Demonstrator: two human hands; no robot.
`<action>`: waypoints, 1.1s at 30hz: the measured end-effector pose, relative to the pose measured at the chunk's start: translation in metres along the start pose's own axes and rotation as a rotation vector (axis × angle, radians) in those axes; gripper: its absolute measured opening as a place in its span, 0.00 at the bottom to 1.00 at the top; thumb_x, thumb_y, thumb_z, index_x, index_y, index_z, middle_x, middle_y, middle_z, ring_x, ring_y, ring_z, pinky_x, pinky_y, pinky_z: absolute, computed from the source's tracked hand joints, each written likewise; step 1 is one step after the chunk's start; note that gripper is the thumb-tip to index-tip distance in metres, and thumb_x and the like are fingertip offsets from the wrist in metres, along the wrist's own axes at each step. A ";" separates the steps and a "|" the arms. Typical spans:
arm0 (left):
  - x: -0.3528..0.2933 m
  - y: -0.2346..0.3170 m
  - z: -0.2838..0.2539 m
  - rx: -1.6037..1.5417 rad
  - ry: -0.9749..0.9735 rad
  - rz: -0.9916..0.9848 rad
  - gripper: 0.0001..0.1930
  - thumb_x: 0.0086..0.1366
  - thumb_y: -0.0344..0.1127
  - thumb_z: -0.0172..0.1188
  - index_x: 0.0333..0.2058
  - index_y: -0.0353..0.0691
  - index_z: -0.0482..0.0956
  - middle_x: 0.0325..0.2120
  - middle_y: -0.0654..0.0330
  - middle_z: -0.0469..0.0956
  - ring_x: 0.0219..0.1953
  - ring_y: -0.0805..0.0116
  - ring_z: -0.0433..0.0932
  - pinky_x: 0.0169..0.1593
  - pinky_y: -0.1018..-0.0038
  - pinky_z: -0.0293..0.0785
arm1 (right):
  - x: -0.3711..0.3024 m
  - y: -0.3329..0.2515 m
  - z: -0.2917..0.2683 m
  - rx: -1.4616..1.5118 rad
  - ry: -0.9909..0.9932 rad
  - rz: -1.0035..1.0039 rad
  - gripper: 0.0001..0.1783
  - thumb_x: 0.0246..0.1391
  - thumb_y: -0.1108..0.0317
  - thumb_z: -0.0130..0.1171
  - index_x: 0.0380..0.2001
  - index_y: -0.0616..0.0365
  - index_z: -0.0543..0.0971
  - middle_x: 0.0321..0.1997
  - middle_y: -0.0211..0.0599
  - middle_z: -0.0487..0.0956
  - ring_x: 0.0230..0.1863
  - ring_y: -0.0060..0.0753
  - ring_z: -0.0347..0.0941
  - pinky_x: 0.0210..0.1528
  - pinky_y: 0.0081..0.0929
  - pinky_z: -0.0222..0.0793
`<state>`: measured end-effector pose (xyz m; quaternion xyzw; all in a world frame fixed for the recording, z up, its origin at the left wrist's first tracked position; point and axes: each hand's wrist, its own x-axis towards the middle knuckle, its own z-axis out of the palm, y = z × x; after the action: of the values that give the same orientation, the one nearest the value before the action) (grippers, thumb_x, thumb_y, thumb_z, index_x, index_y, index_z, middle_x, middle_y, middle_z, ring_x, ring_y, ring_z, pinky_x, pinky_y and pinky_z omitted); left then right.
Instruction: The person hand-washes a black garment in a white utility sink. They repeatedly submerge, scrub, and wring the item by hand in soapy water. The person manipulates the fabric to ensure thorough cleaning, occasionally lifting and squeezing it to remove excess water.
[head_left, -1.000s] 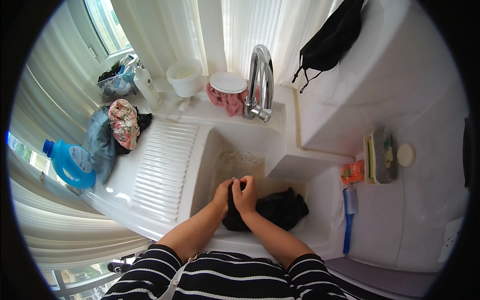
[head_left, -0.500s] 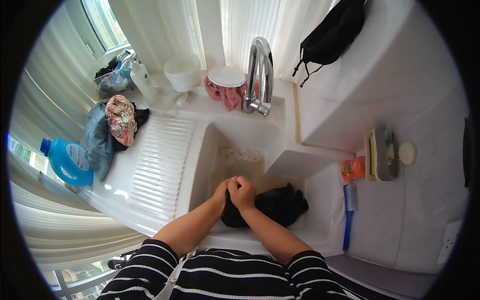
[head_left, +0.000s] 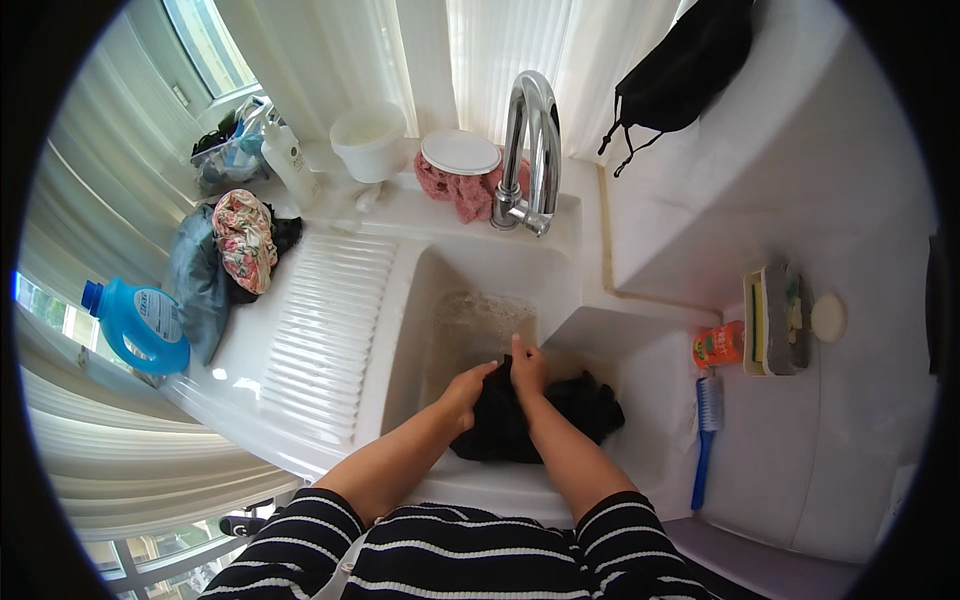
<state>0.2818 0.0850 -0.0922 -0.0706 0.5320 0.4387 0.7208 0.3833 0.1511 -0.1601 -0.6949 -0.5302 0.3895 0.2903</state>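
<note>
A black cloth garment [head_left: 505,425] lies bunched in the near part of the white sink basin [head_left: 405,340], above some cloudy, sudsy water [head_left: 480,315]. One end of it is lifted between my two hands. My left hand [head_left: 466,392] grips the cloth from the left, its thumb stretched along the top. On the other side my right hand [head_left: 528,368] is closed around the raised edge, its thumb pointing up. The rest of the garment spreads to the right, beneath my right forearm.
A chrome faucet [head_left: 530,150] rises behind the basin. Left lies a ribbed washboard [head_left: 325,340], with a floral cloth [head_left: 244,240] and blue detergent jug [head_left: 145,325] beyond. Right are a blue brush [head_left: 706,440], orange container [head_left: 718,345] and sponge holder [head_left: 775,325]. A black mask [head_left: 685,70] hangs above.
My hands were pressed together over the cloth; now they are slightly apart, with the black garment stretched up between them. The view has shifted a little.
</note>
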 end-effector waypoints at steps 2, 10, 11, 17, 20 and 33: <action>0.016 0.021 -0.009 0.001 0.130 0.213 0.20 0.60 0.48 0.57 0.39 0.34 0.74 0.34 0.54 0.75 0.38 0.62 0.73 0.45 0.71 0.70 | 0.014 0.001 0.006 0.239 -0.049 0.205 0.31 0.53 0.43 0.52 0.13 0.61 0.66 0.17 0.39 0.69 0.22 0.37 0.64 0.29 0.35 0.60; 0.103 0.029 -0.062 0.833 0.664 0.731 0.42 0.51 0.53 0.65 0.55 0.30 0.59 0.53 0.40 0.64 0.57 0.47 0.62 0.58 0.62 0.60 | 0.041 0.006 0.024 -0.141 -0.182 -0.200 0.36 0.53 0.50 0.57 0.58 0.60 0.61 0.53 0.50 0.68 0.55 0.47 0.64 0.55 0.40 0.62; 0.112 0.021 -0.068 1.052 0.708 0.771 0.39 0.51 0.50 0.65 0.55 0.32 0.60 0.54 0.40 0.63 0.57 0.45 0.62 0.59 0.62 0.60 | 0.031 0.014 0.030 -0.449 -0.138 -0.329 0.35 0.53 0.51 0.57 0.57 0.60 0.61 0.54 0.51 0.68 0.55 0.48 0.64 0.55 0.41 0.62; 0.078 0.030 -0.059 1.080 0.628 0.395 0.30 0.49 0.42 0.67 0.49 0.37 0.67 0.46 0.44 0.73 0.48 0.47 0.72 0.51 0.62 0.69 | 0.016 -0.003 0.021 -0.292 -0.159 -0.045 0.26 0.52 0.57 0.60 0.49 0.62 0.70 0.48 0.48 0.73 0.48 0.49 0.70 0.48 0.39 0.67; 0.040 0.037 -0.046 1.200 0.438 0.447 0.28 0.49 0.44 0.66 0.47 0.36 0.71 0.40 0.46 0.76 0.45 0.49 0.75 0.48 0.63 0.71 | 0.019 -0.014 0.009 -0.138 -0.269 -0.202 0.21 0.54 0.59 0.57 0.47 0.60 0.72 0.44 0.46 0.76 0.45 0.47 0.73 0.45 0.38 0.68; 0.062 0.044 -0.041 1.333 0.526 0.938 0.14 0.59 0.38 0.56 0.42 0.38 0.76 0.40 0.47 0.76 0.44 0.47 0.74 0.47 0.61 0.71 | -0.031 -0.005 0.016 -0.549 -0.231 -0.275 0.27 0.53 0.57 0.58 0.52 0.62 0.68 0.45 0.48 0.73 0.49 0.49 0.68 0.50 0.38 0.66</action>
<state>0.2248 0.1227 -0.1447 0.4959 0.8030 0.2565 0.2088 0.3630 0.1228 -0.1573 -0.6204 -0.7337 0.2654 0.0797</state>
